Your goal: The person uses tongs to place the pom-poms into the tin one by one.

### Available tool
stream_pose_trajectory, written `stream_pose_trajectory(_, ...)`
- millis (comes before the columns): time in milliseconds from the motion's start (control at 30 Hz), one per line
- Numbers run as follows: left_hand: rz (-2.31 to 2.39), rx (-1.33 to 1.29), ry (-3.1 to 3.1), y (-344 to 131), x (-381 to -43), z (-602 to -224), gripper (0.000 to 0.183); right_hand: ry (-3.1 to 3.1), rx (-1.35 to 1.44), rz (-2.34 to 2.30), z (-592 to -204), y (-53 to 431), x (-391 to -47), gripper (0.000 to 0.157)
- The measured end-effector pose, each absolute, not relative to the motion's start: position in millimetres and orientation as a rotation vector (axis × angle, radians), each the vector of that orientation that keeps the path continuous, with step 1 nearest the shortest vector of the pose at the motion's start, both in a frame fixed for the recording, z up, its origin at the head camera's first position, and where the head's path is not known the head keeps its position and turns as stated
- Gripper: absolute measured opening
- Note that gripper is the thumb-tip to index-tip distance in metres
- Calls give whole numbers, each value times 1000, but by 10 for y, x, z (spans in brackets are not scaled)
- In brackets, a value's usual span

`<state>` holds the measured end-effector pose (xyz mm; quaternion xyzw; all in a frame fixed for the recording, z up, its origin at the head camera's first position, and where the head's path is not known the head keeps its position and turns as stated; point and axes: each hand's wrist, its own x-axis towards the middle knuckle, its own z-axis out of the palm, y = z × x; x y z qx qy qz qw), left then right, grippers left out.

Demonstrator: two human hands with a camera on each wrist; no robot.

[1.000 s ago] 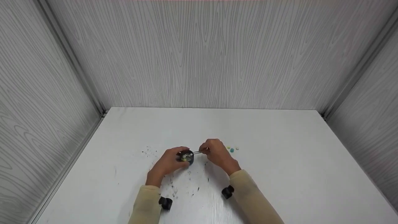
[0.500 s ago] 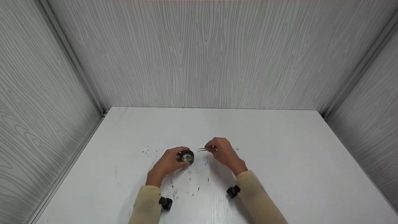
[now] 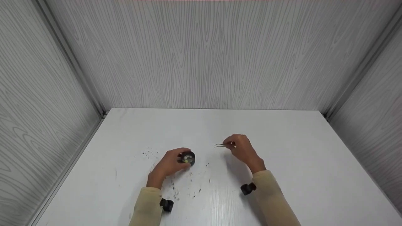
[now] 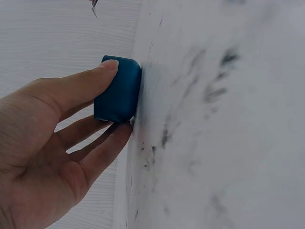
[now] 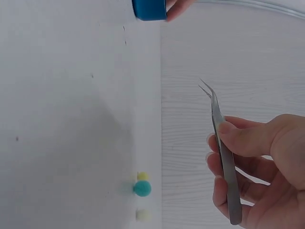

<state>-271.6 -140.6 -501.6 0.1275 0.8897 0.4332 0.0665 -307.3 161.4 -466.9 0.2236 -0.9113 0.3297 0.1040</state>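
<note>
My left hand [image 3: 170, 163] grips a small round cup [image 3: 192, 160] on the table, thumb on one side and fingers on the other. Its outer wall [image 4: 117, 90] shows dark blue in the left wrist view. Small pale and yellow pieces [image 3: 187, 159] lie inside it. Raised above the table to the right, my right hand [image 3: 242, 150] pinches bent-tip tweezers [image 5: 228, 167] between thumb and fingers. The tweezer tips stand slightly apart with nothing between them, pointing left. In the right wrist view a teal ball [image 5: 142, 188], a yellow ball [image 5: 143, 176] and a pale ball [image 5: 143, 215] lie on the table.
Dark specks and smudges [image 3: 174, 188] mark the white table [image 3: 282, 150] around the left hand. Grey wood-grain panels [image 3: 201, 56] wall in the back and both sides. Black wrist cameras [image 3: 248, 188] sit on both sleeves.
My right hand has drawn the tweezers away from the cup, up and to the right, and now hides the balls in the head view. The left hand and cup stay put.
</note>
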Motion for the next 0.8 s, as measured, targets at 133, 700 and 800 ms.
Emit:
stream_pose_trajectory(133, 1308, 397, 2686, -1411, -2717, -5014, 56, -2735, 598, 950, -4669, 1696, -3092, 16)
stream_pose_trajectory(700, 1330, 406, 2677, -1419, -2706, -5014, 57, -2854, 460, 907, -4671, 2068, -3158, 14)
stream_pose_trajectory(800, 1324, 395, 2683, -1415, -2702, -5014, 57, -2891, 450, 894, -4676, 2123, -3164, 14)
